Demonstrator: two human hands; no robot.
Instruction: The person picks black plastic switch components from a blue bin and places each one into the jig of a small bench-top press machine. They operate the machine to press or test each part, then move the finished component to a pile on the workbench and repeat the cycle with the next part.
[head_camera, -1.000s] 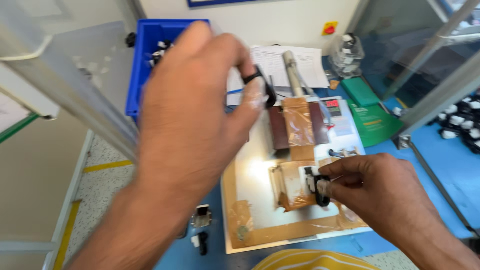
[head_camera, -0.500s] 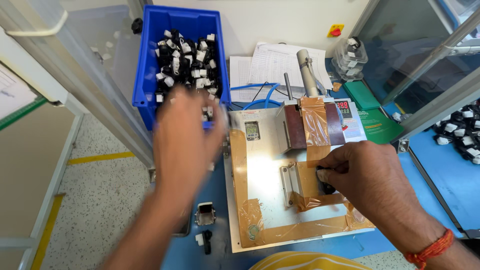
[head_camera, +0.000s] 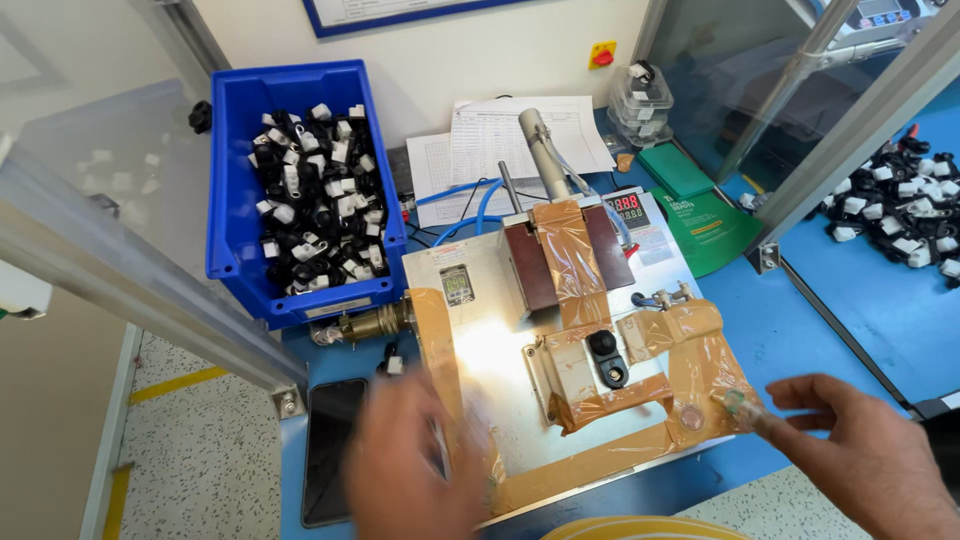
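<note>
Two hands hang low over a blue tabletop (head_camera: 820, 300), and between them sits a taped metal fixture. Far left, a blue bin (head_camera: 232, 190) holds a heap of small black and white parts (head_camera: 318, 200) and stands just behind the fixture's left corner. In front of the bin a dark phone (head_camera: 327, 462) lies flat on the tabletop, near its front edge. The left hand (head_camera: 420, 465) is blurred, hovering over the fixture's front left corner beside the phone; whether it holds anything, or how far its fingers are spread, cannot be told. The metal plate (head_camera: 490, 350) of the fixture is shiny and bound with strips of brown tape (head_camera: 570, 262), with a brown block at its back and a grey cylinder (head_camera: 545, 152) rising behind that. Near the middle of the plate a small black part (head_camera: 607, 358) sits seated in a taped holder. Printed sheets (head_camera: 490, 145) lie behind the fixture against the wall. The right hand (head_camera: 870, 455) is loosely open and holds nothing, its forefinger stretched to the taped front right corner of the fixture, touching or almost touching the tape. Far right, beyond a metal post, more black and white parts (head_camera: 900, 205) lie loose on a blue surface.
</note>
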